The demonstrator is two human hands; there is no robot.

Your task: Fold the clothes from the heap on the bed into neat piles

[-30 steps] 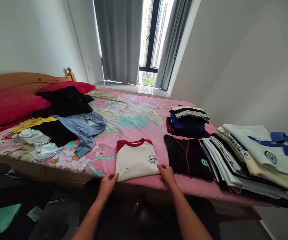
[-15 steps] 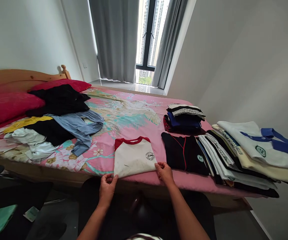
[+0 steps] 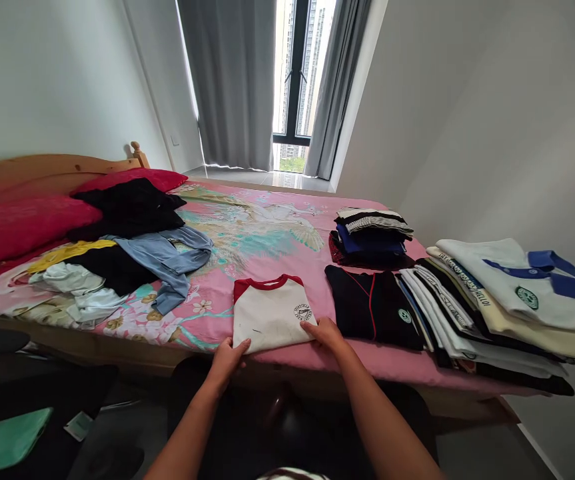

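From where I stand, both hands are on the folded white shirt with red shoulders (image 3: 270, 317), which lies at the near edge of the bed (image 3: 277, 260), its red collar pointing toward the window (image 3: 294, 80). The left hand (image 3: 227, 360) has the near left corner nipped, thumb on top and fingers curled below; the right hand (image 3: 323, 332) is closed on the near right corner, just under the round black print. The two hands are well apart, the shirt's width between them. Just right of it lies a folded black top with red piping (image 3: 367, 303), then a row of folded clothes topped by a white polo with a blue collar (image 3: 504, 273). Behind these sits a smaller folded stack (image 3: 374, 235). Over on the left, a crumpled blue-grey garment (image 3: 167, 260) lies among loose clothes near the red pillows (image 3: 22, 223).
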